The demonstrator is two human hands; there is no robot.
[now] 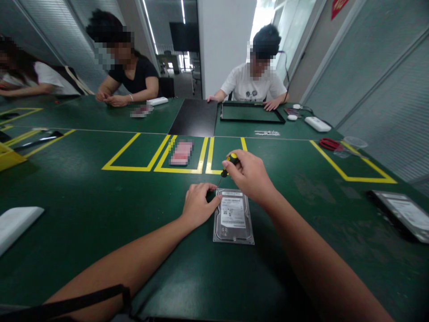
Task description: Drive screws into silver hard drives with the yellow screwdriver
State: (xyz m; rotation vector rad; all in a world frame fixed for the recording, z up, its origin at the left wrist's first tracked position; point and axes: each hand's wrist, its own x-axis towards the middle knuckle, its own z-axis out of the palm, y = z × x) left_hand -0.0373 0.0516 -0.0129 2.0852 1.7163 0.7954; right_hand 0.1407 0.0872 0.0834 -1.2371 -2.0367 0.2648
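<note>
A silver hard drive [233,217] with a white label lies flat on the green table [83,210] in front of me. My right hand [251,175] is closed round a small screwdriver [227,165] with a yellow and black handle, its tip pointing down at the drive's far left corner. My left hand [198,205] rests at that same corner, fingers curled, thumb and forefinger pinched by the screwdriver tip; what they hold, if anything, is too small to see.
A second hard drive [404,213] lies at the right edge. A white slab [15,223] sits at the left. Yellow tape boxes [134,154] mark the table's middle. Across the table sit three people; one has a black frame [252,112] and a dark panel [196,117] nearby. Red cutters [330,143] lie far right.
</note>
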